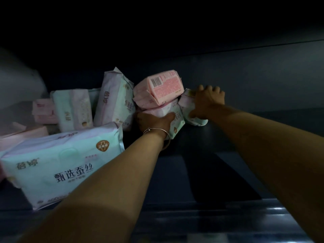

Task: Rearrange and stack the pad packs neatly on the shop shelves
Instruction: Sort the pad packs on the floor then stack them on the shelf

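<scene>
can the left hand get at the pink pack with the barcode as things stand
Probably yes: the left hand grips the pale pack directly beneath the pink barcode pack, and nothing lies between them, though it would have to release first.

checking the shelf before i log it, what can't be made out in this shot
Head view only:
- Left hand fingers: hidden behind the lower pack.
- Right pack: print blocked by the right hand.
- Pink pack: barcode too small to read.
- Far-left packs: blurred and dim.
- Shelf back: lost in darkness.
</scene>
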{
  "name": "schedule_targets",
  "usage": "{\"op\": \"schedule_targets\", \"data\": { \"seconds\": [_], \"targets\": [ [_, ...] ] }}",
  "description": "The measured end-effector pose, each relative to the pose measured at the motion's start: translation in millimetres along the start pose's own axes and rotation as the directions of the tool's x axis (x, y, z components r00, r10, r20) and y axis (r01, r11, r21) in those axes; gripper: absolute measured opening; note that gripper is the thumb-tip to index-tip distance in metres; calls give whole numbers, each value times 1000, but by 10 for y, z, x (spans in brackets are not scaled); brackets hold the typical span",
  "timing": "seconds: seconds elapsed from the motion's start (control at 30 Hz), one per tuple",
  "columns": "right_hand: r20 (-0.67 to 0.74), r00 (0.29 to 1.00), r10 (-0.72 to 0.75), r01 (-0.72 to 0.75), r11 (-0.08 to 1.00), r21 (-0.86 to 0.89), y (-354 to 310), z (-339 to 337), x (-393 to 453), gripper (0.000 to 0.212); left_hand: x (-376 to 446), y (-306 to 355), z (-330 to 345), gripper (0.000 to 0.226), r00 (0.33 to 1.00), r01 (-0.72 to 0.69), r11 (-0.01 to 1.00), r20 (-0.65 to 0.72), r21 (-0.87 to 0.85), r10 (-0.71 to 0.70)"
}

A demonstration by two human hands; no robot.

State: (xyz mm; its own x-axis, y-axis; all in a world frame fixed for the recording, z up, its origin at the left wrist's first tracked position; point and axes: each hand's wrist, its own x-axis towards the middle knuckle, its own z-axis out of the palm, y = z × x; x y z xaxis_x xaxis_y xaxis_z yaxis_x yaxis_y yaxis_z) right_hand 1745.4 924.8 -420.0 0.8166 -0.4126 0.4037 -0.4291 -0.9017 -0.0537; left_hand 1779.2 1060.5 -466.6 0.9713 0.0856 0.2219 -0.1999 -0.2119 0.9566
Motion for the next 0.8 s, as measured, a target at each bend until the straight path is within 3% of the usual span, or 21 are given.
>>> {"op": "schedule_targets", "data": {
  "seconds": [0.13,0.37,0.53,0.6,0.67,0.8],
  "targets": [
    [-85,994,66,-67,998,-7,51,46,-211,75,-168,90,43,121,998,51,999,-42,-8,-52],
    [-10,979,204,-185,904,384,400,-328,-606,93,-603,450,-129,111,956,292,951,29,-106,-291],
    [7,961,276,-239,818,523,688,-742,-1052,87,-935,609,-301,116,943,313,941,157,-125,-293],
    [-11,963,268,-217,802,557,798,-863,-1321,80,-1164,648,-418,103,926,330,934,243,-141,-290],
    [-30,968,249,-186,792,582,920,-973,-1608,74,-1518,762,-614,71,913,302,940,335,-162,-235],
    [-19,991,134,-77,677,732,1158,-1161,-2182,78,-2065,863,-1030,30,922,156,978,376,-137,-95]
  ]
}}
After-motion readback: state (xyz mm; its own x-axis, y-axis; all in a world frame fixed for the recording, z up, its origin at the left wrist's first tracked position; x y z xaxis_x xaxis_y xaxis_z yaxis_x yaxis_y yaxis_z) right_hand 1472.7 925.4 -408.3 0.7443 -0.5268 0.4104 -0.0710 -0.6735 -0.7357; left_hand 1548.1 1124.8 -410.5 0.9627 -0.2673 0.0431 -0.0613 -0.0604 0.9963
